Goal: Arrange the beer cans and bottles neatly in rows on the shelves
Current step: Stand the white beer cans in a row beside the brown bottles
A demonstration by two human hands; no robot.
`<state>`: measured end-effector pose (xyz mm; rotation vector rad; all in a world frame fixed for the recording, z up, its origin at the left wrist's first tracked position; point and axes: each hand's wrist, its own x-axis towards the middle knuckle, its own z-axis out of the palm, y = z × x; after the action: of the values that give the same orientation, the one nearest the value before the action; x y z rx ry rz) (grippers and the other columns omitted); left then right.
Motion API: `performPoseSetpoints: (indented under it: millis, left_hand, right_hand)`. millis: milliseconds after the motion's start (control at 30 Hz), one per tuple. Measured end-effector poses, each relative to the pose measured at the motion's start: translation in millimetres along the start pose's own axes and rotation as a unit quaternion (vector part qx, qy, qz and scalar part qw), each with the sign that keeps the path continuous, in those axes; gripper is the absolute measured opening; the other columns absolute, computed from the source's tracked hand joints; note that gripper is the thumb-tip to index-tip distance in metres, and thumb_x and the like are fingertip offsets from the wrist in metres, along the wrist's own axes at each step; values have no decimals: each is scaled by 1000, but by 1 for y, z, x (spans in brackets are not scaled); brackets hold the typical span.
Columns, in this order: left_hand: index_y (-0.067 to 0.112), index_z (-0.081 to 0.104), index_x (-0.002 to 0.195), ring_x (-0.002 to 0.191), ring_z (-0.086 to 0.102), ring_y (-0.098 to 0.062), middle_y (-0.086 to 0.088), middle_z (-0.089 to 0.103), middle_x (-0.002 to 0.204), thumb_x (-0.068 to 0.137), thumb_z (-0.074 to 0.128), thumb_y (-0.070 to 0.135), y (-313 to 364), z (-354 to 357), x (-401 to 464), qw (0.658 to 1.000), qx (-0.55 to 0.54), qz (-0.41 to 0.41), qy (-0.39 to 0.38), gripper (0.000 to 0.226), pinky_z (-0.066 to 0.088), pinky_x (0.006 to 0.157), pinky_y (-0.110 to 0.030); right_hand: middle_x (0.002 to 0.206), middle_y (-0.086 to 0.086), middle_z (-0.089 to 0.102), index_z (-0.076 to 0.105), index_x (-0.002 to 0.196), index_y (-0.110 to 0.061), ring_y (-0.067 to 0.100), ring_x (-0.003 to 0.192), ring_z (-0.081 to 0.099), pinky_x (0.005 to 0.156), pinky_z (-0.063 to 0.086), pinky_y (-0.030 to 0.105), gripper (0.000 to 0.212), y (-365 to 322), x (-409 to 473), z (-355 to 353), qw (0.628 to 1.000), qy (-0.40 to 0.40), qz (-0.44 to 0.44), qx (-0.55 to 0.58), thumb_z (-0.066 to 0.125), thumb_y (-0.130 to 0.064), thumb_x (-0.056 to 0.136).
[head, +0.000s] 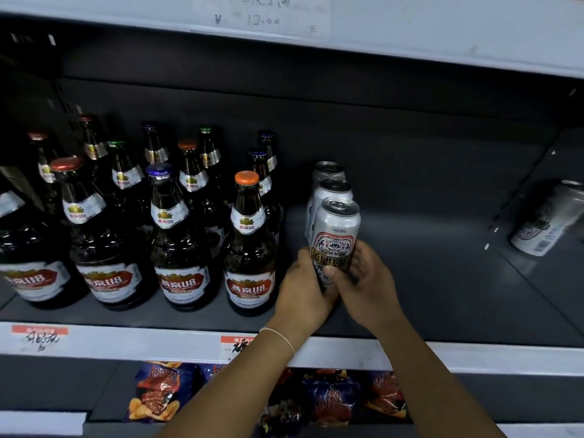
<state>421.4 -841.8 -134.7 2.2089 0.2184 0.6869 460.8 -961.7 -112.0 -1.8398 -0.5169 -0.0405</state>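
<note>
A row of three silver beer cans runs front to back on the dark shelf (426, 279). Both my hands hold the front can (335, 229) near its base: my left hand (301, 292) curls round its left side, my right hand (363, 279) wraps its right side with the thumb across the label. The second can (335, 188) and the rear can (328, 169) stand right behind it. Left of the cans, several brown U8 beer bottles stand in rows; the nearest bottle (249, 245) has an orange cap.
Another silver can (550, 219) stands on the neighbouring shelf section at far right. A white shelf edge with a red price tag (235, 344) runs along the front. Snack bags (155, 393) lie on the shelf below. The upper shelf's white rim (410, 33) overhangs.
</note>
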Motion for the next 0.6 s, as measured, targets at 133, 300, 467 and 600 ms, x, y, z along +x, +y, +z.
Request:
performPoseSetpoints:
  millis: [133, 300, 467, 600]
  left_hand:
    - [9, 40, 118, 92, 61, -29, -14, 62, 102, 82, 63, 25, 1, -1, 0, 1000, 13, 7, -1, 46, 51, 78, -39]
    - [9, 41, 118, 93, 61, -30, -14, 63, 102, 83, 63, 24, 2, -1, 2, 1000, 13, 1, -2, 44, 49, 77, -36]
    - [9, 42, 117, 92, 61, -29, -13, 63, 100, 83, 62, 23, 3, -1, 1, 1000, 17, 3, 6, 41, 49, 76, -37]
    - [9, 41, 121, 94, 61, -28, -12, 63, 103, 84, 61, 24, 4, -1, 1, 1000, 28, -3, 2, 45, 49, 79, -38]
  right_hand:
    - [121, -15, 68, 54, 134, -26, 1, 115, 63, 107, 49, 37, 56, 1, -1, 4, 1000, 7, -1, 4, 75, -12, 84]
    - [121, -15, 68, 53, 134, -26, -1, 114, 62, 106, 49, 34, 55, 2, -3, 7, 1000, 17, -3, 16, 72, -9, 86]
    - [123, -15, 67, 51, 134, -29, 0, 116, 61, 107, 48, 34, 54, 5, -3, 9, 1000, 18, -10, 18, 71, -10, 88]
    - [123, -14, 66, 51, 133, -32, 0, 116, 61, 107, 48, 34, 54, 6, -3, 9, 1000, 24, -13, 16, 71, -10, 88]
